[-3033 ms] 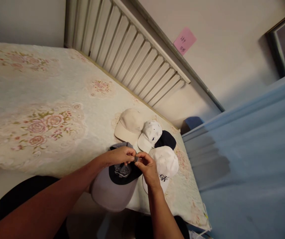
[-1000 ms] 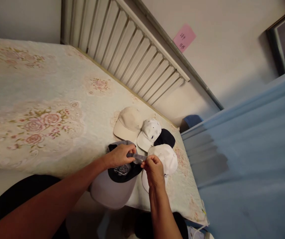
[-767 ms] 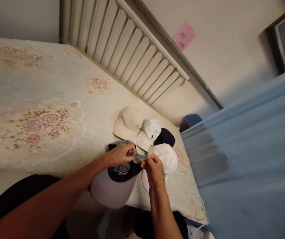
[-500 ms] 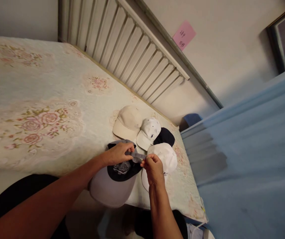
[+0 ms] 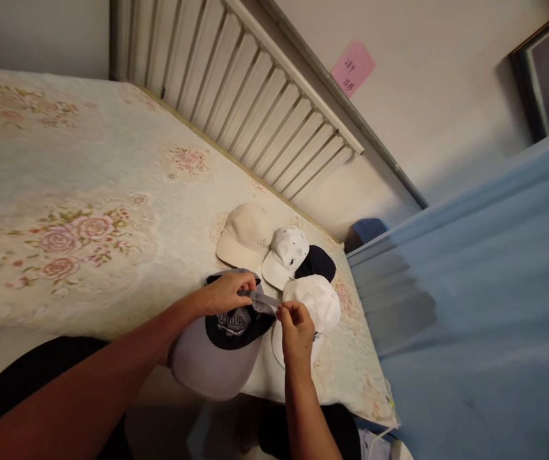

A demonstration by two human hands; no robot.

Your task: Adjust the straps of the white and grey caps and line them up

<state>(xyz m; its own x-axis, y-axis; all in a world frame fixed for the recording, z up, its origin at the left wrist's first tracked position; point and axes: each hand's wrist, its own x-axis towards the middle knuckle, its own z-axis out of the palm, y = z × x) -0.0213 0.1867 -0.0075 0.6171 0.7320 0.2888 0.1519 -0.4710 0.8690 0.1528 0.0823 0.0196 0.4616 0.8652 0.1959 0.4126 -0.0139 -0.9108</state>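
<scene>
A grey baseball cap (image 5: 216,367) lies upside down at the bed's front edge, its dark inside and stitched lettering facing up and its brim toward me. The cap's grey back strap (image 5: 265,298) is stretched between my two hands. Closed on the strap's left part is my left hand (image 5: 229,292), over the cap's back rim. Pinching the strap's right end is my right hand (image 5: 297,326), which partly covers a white cap (image 5: 315,300). Beyond them sit a beige cap (image 5: 250,230), a small white patterned cap (image 5: 287,252) and a black cap (image 5: 319,263).
The caps rest on a flower-patterned bed cover (image 5: 183,223). A pale slatted rail (image 5: 255,96) runs along the far side by the wall, under a pink note (image 5: 353,67). To the right hangs a blue curtain (image 5: 475,306); a dark blue item (image 5: 369,230) shows behind it.
More of the strap shows between my hands, as they have drawn slightly apart. The cap stays in nearly the same place.
</scene>
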